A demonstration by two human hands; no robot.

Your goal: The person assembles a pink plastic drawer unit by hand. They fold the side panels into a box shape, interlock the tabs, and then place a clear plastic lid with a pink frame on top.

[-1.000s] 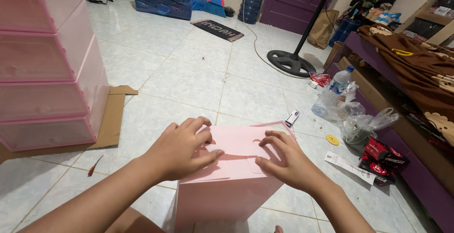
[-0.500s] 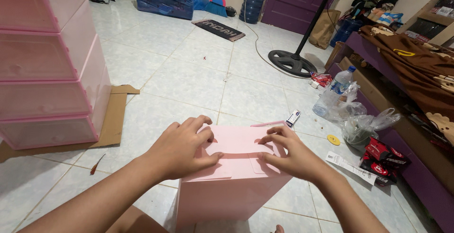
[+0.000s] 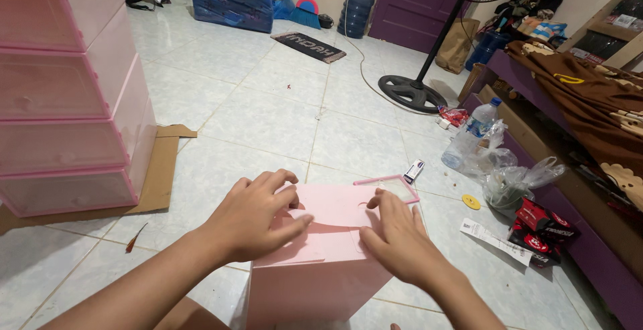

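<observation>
1. Head view: the left hand's fingers [image 3: 284, 203] are curled down onto the top of a pink plastic panel [image 3: 328, 226]. The fingertips press near a small notch in its upper face, and the thumb reaches out flat towards the middle.
2. The right hand's fingers [image 3: 382, 203] lie flatter, spread over the panel's right half. Their tips sit close to a second notch by the far edge. Neither hand is closed around anything; both bear down on the surface with half-bent fingers.
3. Compared with half a second ago and a second ago, the left hand [image 3: 251, 219] and right hand [image 3: 402, 239] have hardly shifted. The right fingertips have crept slightly towards the far edge. The grip looks like steady pressing at one spot, perhaps seating the panel, and not like a fresh reach.
4. That panel tops a pink box-like piece [image 3: 315, 286] standing on the tiled floor [image 3: 268, 116] directly below the camera, between the forearms.
5. Just past the right hand a pink-rimmed clear drawer front [image 3: 392, 186] lies flat on the tiles.
6. A small lighter [image 3: 414, 171] rests beside it.
7. Farther right are a water bottle [image 3: 472, 136], crumpled plastic bags [image 3: 516, 179] and red snack packets [image 3: 546, 226].
8. At the left stands a pink drawer cabinet [image 3: 67, 96] on flattened cardboard [image 3: 157, 176].
9. A standing fan's base [image 3: 412, 92] sits farther back.
</observation>
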